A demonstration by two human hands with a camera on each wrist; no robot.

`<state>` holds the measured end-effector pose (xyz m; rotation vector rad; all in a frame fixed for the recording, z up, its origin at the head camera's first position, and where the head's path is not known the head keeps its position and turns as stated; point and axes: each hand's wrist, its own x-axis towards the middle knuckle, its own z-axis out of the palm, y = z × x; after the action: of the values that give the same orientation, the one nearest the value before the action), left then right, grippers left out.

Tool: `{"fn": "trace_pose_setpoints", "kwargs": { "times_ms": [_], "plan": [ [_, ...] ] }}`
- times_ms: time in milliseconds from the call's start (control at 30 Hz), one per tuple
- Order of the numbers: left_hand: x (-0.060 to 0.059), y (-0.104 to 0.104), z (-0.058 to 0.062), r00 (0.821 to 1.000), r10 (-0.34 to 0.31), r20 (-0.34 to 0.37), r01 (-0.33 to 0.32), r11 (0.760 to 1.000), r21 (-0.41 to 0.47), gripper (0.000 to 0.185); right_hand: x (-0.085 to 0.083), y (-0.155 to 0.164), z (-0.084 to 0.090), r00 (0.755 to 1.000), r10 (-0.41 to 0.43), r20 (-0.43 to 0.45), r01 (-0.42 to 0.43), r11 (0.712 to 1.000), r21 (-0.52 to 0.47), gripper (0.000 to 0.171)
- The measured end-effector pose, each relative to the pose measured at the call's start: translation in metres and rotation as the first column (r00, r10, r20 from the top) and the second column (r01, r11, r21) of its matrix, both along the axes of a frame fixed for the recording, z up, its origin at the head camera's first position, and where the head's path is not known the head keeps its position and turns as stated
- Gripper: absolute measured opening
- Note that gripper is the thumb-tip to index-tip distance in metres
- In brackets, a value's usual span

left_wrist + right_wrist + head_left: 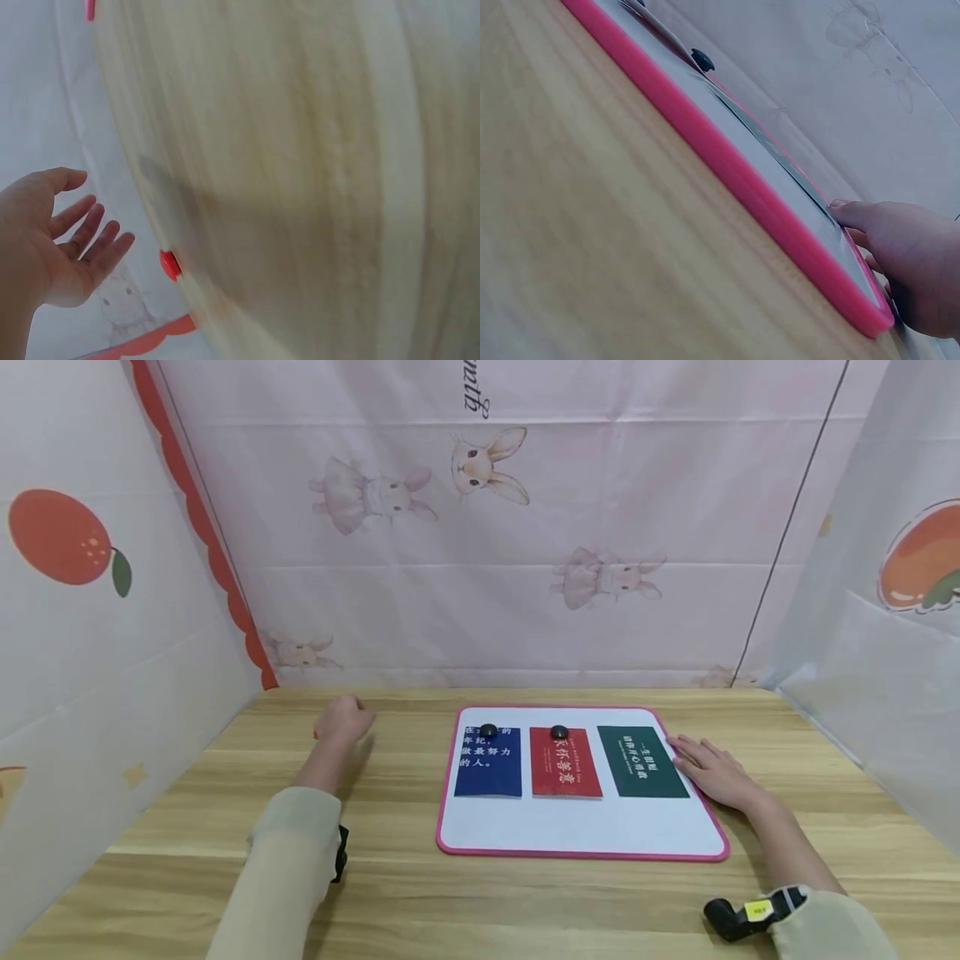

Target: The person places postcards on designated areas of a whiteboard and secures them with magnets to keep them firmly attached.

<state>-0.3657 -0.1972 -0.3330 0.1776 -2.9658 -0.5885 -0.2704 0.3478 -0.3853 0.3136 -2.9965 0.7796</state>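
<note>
Our right hand [716, 772] lies flat and open on the pink-edged whiteboard [577, 839], touching the green card [642, 762]. Our left hand [342, 720] hovers open above the worktop [187, 827].

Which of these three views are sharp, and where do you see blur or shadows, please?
Head view: sharp, evenly lit, with wide-angle bending at the edges; the left hand casts a soft shadow on the light wooden table. Left wrist view: the tabletop is smeared by blur. Right wrist view: the near wood is out of focus, while the pink-rimmed white board and right hand are clearer.
</note>
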Motion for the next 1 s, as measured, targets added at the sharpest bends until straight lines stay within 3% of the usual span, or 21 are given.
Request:
{"fn": "trace_pose_setpoints", "kwargs": {
  "times_ms": [233, 433, 567, 700, 1000],
  "plan": [
    [0.005, -0.017, -0.004, 1.000, -0.022, 0.000, 0.022, 0.998, -0.063, 0.039, -0.002, 0.001, -0.003, 1.000, -0.009, -0.011, 0.009, 1.000, 0.008, 0.057],
    [0.010, -0.030, -0.008, 0.998, -0.025, 0.057, 0.029, 0.996, -0.085, 0.039, -0.003, 0.001, -0.006, 1.000, -0.014, -0.011, 0.014, 1.000, 0.008, 0.058],
    [0.010, -0.036, -0.010, 0.996, -0.019, 0.090, 0.027, 0.996, -0.090, 0.043, -0.003, 0.001, -0.006, 1.000, -0.016, -0.010, 0.016, 1.000, 0.004, 0.059],
    [0.009, -0.042, -0.014, 0.995, -0.008, 0.101, 0.020, 0.993, -0.115, 0.034, -0.002, 0.001, -0.006, 1.000, -0.016, -0.009, 0.016, 1.000, 0.003, 0.058],
    [0.006, -0.052, -0.023, 0.992, 0.038, 0.119, -0.014, 0.982, -0.190, 0.042, -0.002, 0.000, -0.004, 1.000, -0.010, -0.012, 0.010, 1.000, 0.007, 0.058]
  ]
}}
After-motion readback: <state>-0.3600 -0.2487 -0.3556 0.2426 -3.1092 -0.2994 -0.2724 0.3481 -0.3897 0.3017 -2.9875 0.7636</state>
